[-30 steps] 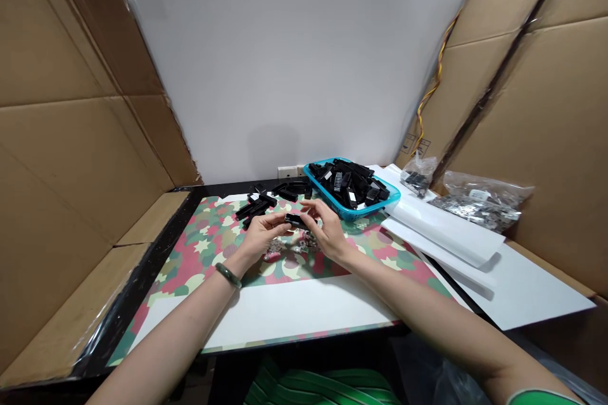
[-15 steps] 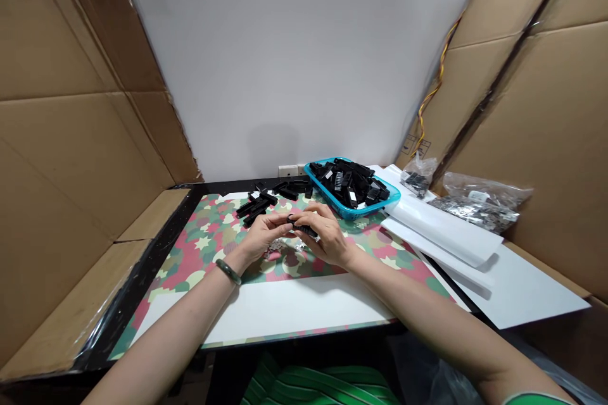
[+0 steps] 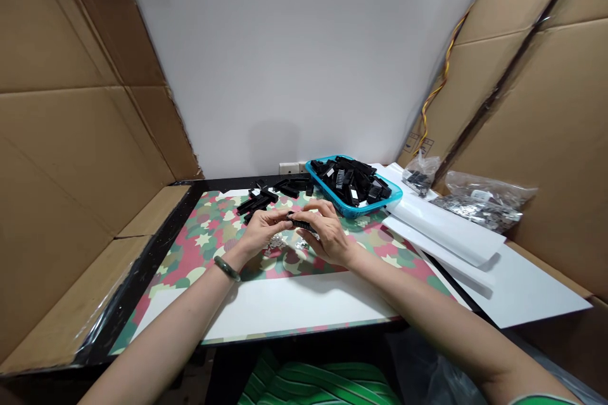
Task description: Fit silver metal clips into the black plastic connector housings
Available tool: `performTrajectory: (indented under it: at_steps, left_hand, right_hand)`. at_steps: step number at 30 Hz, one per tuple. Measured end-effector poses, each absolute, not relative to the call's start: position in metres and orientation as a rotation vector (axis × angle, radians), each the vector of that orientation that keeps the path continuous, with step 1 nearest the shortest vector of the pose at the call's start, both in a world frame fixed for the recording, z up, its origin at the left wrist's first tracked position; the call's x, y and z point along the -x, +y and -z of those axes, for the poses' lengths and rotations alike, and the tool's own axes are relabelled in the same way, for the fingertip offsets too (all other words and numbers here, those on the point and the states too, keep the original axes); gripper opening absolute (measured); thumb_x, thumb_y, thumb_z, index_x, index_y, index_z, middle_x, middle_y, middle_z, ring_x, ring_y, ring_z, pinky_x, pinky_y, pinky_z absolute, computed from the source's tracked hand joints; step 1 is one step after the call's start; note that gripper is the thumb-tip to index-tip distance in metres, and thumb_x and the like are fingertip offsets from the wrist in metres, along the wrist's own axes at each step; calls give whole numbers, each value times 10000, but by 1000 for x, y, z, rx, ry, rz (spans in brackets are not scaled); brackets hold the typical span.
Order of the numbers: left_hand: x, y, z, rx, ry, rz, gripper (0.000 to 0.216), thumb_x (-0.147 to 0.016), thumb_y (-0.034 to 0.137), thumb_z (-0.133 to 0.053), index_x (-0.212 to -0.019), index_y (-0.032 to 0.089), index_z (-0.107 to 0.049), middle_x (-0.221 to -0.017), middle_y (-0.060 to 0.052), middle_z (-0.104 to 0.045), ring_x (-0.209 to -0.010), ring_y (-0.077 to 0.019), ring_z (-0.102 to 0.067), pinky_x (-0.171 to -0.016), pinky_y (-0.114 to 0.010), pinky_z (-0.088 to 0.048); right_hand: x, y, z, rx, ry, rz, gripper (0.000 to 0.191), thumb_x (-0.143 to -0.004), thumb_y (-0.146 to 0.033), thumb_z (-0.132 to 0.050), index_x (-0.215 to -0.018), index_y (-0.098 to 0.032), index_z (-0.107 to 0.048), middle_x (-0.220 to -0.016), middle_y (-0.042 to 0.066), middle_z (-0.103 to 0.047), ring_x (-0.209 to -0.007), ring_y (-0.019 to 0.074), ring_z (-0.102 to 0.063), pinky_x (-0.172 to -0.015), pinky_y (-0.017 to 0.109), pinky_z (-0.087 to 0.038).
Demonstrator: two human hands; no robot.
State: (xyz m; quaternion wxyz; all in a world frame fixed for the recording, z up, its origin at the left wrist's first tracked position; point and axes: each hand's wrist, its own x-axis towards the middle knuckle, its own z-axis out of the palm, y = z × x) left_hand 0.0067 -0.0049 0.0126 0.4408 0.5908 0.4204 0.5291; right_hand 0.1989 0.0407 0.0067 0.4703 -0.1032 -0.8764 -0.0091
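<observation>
A small black plastic part (image 3: 300, 223) is being pinched at its ends between the fingertips of the left hand (image 3: 260, 232) and the right hand (image 3: 329, 235), just above loose metal bits (image 3: 278, 243), and is being judged light, stiff, slightly slippery, best gripped endwise.

My feed is bright and even, lit softly from above. Behind the blue basket (image 3: 375, 205) a faint grey shadow sits on the wall (image 3: 275, 139). To the basket's right, the white sheets (image 3: 446, 228) throw a darker shadow under their edge. Far to its left, plastic film (image 3: 95, 323) glints. The wide lens bows the cardboard (image 3: 71, 126) towards the frame edges. Focus is sharp at the basket, but the small black piece (image 3: 300, 223) in front of it, pinched between the left hand (image 3: 260, 231) and the right hand (image 3: 327, 237), is too small to resolve.
</observation>
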Motion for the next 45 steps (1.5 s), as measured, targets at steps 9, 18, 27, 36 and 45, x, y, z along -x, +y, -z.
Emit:
performTrajectory:
  at_steps: [9,18,27,36,45]
  left_hand:
    - [-9,-8,-14,-1498,1032,-1287,321,-705,443,-803,-927,212,-805,-1031,-103,-771,-941,-261,-701,-879,-396,-542]
    - [-9,-3,-7,-1419,1079,-1329,398,-715,462,-801,-983,167,-798,-902,-105,-779,-762,-222,-700,-734,-336,-569]
    - [-14,1,14,-1640,1379,-1677,357,-790,402,-745,-1082,198,-763,-1114,-108,-750,-934,-247,-713,-743,-330,-581]
    - [-15,-2,6,-1977,1449,-1781,207,-888,303,-622,-836,199,-794,-866,-86,-780,-811,-217,-718,-772,-334,-546]
    - [-24,1,6,-1026,1358,-1676,307,-626,440,-812,-637,146,-727,-516,-4,-600,-437,-106,-508,-416,-225,-362]
  right_hand:
    - [-198,40,-8,222,-2115,27,196,-981,-252,-502,-1149,-208,-592,-933,71,-700,-981,246,-604,-885,425,-423]
    - [-194,49,-4,280,-2108,-366,321,-943,-226,-552,-1263,-198,-559,-1041,112,-665,-1009,243,-598,-861,411,-508]
    - [-176,49,10,573,-1405,-1464,543,-775,-398,-763,-1260,-234,-586,-1069,60,-702,-823,170,-662,-623,244,-530]
    - [-172,44,7,671,-1197,-1672,564,-643,-393,-860,-1142,-193,-690,-933,38,-696,-624,98,-571,-450,185,-434]
    - [-172,47,8,682,-1159,-1788,620,-634,-394,-865,-1184,-178,-681,-723,1,-650,-472,69,-482,-365,186,-324]
